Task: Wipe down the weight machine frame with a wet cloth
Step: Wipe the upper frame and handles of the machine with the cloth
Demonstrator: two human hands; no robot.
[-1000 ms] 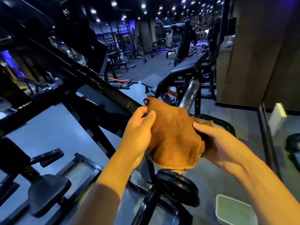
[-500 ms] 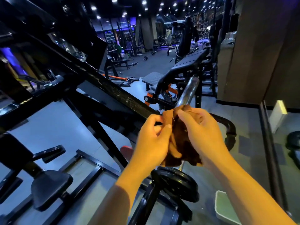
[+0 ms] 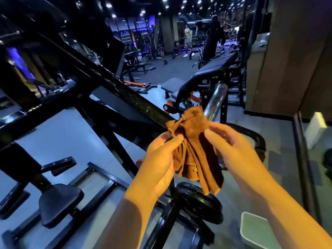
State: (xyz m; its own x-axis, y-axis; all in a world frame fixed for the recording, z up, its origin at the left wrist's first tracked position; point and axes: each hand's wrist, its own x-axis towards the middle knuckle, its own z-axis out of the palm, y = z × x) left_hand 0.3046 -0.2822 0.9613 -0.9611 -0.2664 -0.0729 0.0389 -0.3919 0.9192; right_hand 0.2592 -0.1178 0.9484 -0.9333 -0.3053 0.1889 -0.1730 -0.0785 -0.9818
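We regather the cloth in mid-air, off the frame

The cloth (image 3: 195,146), a soft brown terry bunch that was balled tight half a second ago, now hangs in loose folds between our left hand (image 3: 161,159) and right hand (image 3: 233,148), both pinching its top; wiping is paused, we judge. Behind it slope the gritty black frame (image 3: 136,103) and a chrome bar (image 3: 215,103)

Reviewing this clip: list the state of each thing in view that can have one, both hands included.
left hand: grips the cloth's left side
right hand: grips the cloth's right side
cloth: bunched, held between both hands, off the frame
frame beam: slanted, speckled, untouched
chrome bar: bare, nothing loaded on the visible part
weight plate: on the machine, below the cloth
basin: on the floor, contents unclear
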